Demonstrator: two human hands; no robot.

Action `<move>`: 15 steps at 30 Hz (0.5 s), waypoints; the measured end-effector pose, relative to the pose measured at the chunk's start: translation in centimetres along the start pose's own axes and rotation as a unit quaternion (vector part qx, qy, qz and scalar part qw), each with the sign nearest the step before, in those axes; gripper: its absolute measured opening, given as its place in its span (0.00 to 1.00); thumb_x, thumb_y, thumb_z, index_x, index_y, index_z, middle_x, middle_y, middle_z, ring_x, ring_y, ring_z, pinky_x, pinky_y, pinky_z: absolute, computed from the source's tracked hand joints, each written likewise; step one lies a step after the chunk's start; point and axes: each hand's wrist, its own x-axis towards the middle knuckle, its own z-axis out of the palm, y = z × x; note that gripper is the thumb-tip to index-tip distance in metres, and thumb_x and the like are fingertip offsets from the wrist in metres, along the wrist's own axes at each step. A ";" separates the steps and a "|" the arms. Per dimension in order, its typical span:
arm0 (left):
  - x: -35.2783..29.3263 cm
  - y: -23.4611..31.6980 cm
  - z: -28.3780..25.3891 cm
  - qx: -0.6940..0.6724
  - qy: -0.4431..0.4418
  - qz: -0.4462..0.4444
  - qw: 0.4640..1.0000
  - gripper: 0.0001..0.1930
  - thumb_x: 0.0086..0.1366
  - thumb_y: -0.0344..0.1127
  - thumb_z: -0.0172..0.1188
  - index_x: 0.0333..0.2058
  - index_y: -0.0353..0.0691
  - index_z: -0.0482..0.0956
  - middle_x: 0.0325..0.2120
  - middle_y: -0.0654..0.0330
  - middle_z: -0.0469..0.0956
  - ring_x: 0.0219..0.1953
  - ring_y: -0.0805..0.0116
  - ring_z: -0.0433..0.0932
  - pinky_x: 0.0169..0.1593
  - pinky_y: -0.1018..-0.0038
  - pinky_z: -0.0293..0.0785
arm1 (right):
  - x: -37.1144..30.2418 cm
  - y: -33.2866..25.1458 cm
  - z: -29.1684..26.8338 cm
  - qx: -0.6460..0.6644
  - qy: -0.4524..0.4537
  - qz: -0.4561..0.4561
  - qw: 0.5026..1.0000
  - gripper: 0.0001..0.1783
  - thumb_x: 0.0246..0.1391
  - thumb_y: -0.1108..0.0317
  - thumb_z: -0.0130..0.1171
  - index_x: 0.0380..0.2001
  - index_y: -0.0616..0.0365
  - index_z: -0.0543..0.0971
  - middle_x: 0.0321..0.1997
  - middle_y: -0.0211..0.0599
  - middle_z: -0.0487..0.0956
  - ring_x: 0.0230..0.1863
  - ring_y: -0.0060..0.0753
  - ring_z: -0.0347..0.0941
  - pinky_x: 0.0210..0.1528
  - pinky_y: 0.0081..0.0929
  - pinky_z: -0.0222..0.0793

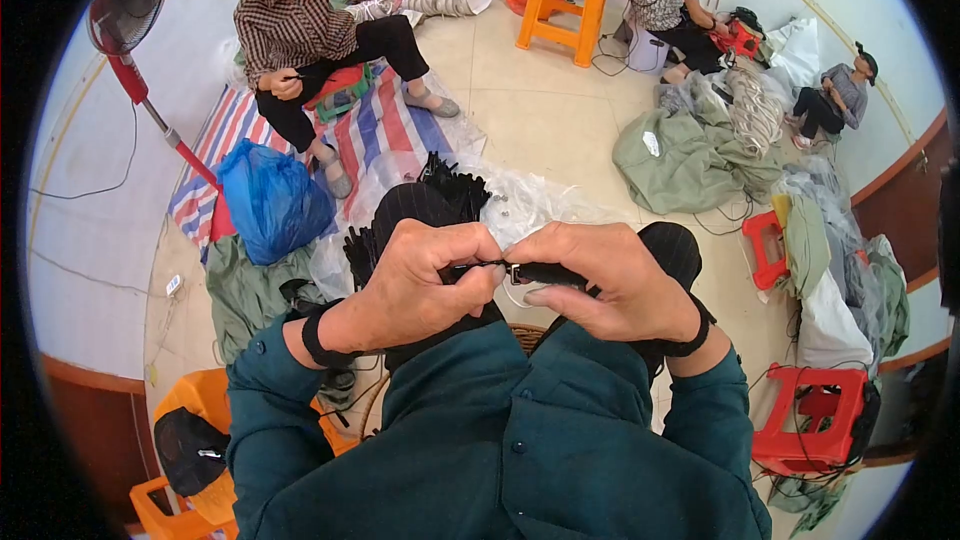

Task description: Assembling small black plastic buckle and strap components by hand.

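Above my lap, both hands meet on a narrow black strap (pixel 550 275). A small buckle (pixel 515 274) shows in the gap between my fingertips. My left hand (pixel 425 270) is closed, pinching one end of the strap between thumb and forefinger. From the other side, my right hand (pixel 610 285) grips the strap with its thumb below and fingers above. My fingers cover most of the strap, so its full length cannot be made out. Just beyond my left hand lies a bundle of similar black straps (pixel 455 188) on clear plastic.
A blue plastic bag (pixel 275 202) and a red fan (pixel 130 70) stand left. One person (pixel 300 40) sits ahead on a striped sheet (pixel 375 130); others sit farther right. Green fabric (pixel 665 165), orange stools (pixel 565 10) and red stools (pixel 812 420) surround me.
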 end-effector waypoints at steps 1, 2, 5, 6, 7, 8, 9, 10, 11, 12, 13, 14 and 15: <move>0.0 -0.2 0.1 0.005 0.005 0.002 1.000 0.02 0.54 0.24 0.53 0.25 0.33 0.74 0.14 0.62 0.75 0.16 0.79 0.75 0.19 0.83 0.68 | 0.0 -0.1 0.1 -0.018 0.001 -0.014 1.000 0.16 0.40 0.74 0.62 0.36 0.62 0.73 0.32 0.42 0.76 0.33 0.46 0.74 0.33 0.33 0.71; 0.0 -0.3 0.2 0.004 0.005 0.002 1.000 0.02 0.54 0.24 0.53 0.25 0.33 0.74 0.14 0.62 0.75 0.16 0.79 0.75 0.19 0.83 0.68 | -0.1 0.1 0.3 -0.018 0.000 -0.013 1.000 0.16 0.40 0.74 0.62 0.36 0.62 0.73 0.32 0.42 0.76 0.33 0.46 0.74 0.33 0.33 0.71; 0.0 -0.5 0.4 -0.029 0.002 -0.011 1.000 0.02 0.54 0.24 0.54 0.25 0.33 0.74 0.14 0.61 0.75 0.16 0.79 0.75 0.20 0.82 0.68 | -0.5 0.4 0.8 -0.081 0.024 -0.022 0.996 0.17 0.39 0.75 0.62 0.36 0.62 0.73 0.32 0.43 0.76 0.33 0.47 0.74 0.33 0.34 0.70; 0.1 -0.3 0.4 -0.029 -0.011 -0.028 0.999 0.01 0.54 0.24 0.54 0.25 0.33 0.73 0.14 0.61 0.74 0.16 0.78 0.75 0.20 0.82 0.68 | -0.6 0.5 0.8 -0.095 0.021 -0.018 0.995 0.17 0.39 0.75 0.62 0.36 0.63 0.72 0.31 0.43 0.75 0.33 0.46 0.74 0.33 0.34 0.70; 0.1 -0.3 0.3 -0.029 -0.023 -0.044 0.998 0.02 0.54 0.25 0.55 0.24 0.33 0.73 0.13 0.60 0.74 0.16 0.77 0.75 0.20 0.82 0.68 | -0.7 0.6 0.9 -0.108 0.019 -0.015 0.994 0.17 0.39 0.75 0.62 0.36 0.63 0.72 0.31 0.43 0.75 0.33 0.46 0.74 0.33 0.34 0.70; 0.1 -0.5 0.3 -0.030 -0.022 -0.045 0.998 0.02 0.54 0.25 0.55 0.24 0.33 0.73 0.13 0.60 0.74 0.16 0.77 0.75 0.20 0.82 0.68 | -0.7 0.7 1.0 -0.108 0.017 -0.014 0.994 0.17 0.39 0.75 0.62 0.36 0.63 0.72 0.31 0.43 0.75 0.33 0.46 0.74 0.33 0.34 0.70; 0.0 -0.9 0.4 -0.004 -0.026 -0.009 1.000 0.02 0.54 0.25 0.56 0.24 0.33 0.72 0.13 0.60 0.74 0.16 0.76 0.75 0.20 0.81 0.68 | -0.8 0.7 1.1 -0.107 0.020 -0.024 0.994 0.17 0.39 0.75 0.62 0.36 0.63 0.72 0.31 0.43 0.75 0.33 0.46 0.74 0.33 0.33 0.70; -0.1 -1.1 0.5 0.022 -0.030 0.026 0.999 0.03 0.54 0.25 0.56 0.23 0.33 0.71 0.13 0.59 0.74 0.15 0.75 0.75 0.20 0.81 0.68 | -0.9 0.7 1.1 -0.106 0.022 -0.034 0.994 0.17 0.39 0.75 0.62 0.36 0.63 0.72 0.31 0.43 0.75 0.33 0.46 0.74 0.33 0.33 0.70; -0.1 -1.1 0.3 0.020 -0.030 0.025 0.999 0.03 0.54 0.25 0.56 0.23 0.33 0.71 0.13 0.59 0.74 0.15 0.75 0.75 0.20 0.81 0.68 | -0.9 0.6 1.2 -0.105 0.021 -0.032 0.994 0.17 0.39 0.75 0.62 0.36 0.63 0.72 0.31 0.43 0.75 0.33 0.46 0.74 0.33 0.33 0.70; 0.0 -1.0 0.1 0.067 -0.032 0.064 0.995 0.03 0.53 0.24 0.57 0.23 0.34 0.71 0.13 0.58 0.74 0.15 0.74 0.75 0.20 0.80 0.67 | -0.9 0.6 1.1 -0.105 0.018 -0.035 0.994 0.17 0.39 0.75 0.62 0.36 0.64 0.72 0.31 0.43 0.75 0.33 0.46 0.74 0.33 0.33 0.70; 0.1 -1.0 0.0 0.113 -0.033 0.103 0.988 0.04 0.53 0.23 0.57 0.23 0.34 0.71 0.12 0.58 0.74 0.15 0.73 0.75 0.20 0.79 0.67 | -0.9 0.6 1.1 -0.105 0.015 -0.039 0.994 0.17 0.39 0.75 0.62 0.36 0.64 0.72 0.31 0.43 0.75 0.33 0.46 0.73 0.33 0.33 0.70; 0.0 -1.1 0.2 0.111 -0.033 0.103 0.988 0.04 0.53 0.23 0.57 0.23 0.34 0.71 0.12 0.58 0.74 0.15 0.73 0.75 0.20 0.79 0.67 | -0.9 0.6 1.1 -0.105 0.014 -0.037 0.994 0.17 0.39 0.75 0.62 0.36 0.64 0.72 0.31 0.43 0.75 0.33 0.46 0.73 0.33 0.33 0.70; 0.0 -1.2 0.2 0.107 -0.030 0.105 0.988 0.04 0.52 0.23 0.57 0.23 0.34 0.71 0.12 0.57 0.73 0.15 0.71 0.75 0.19 0.79 0.67 | -0.9 0.6 1.1 -0.102 0.014 -0.036 0.994 0.17 0.39 0.75 0.62 0.36 0.64 0.72 0.31 0.43 0.75 0.33 0.46 0.73 0.33 0.33 0.70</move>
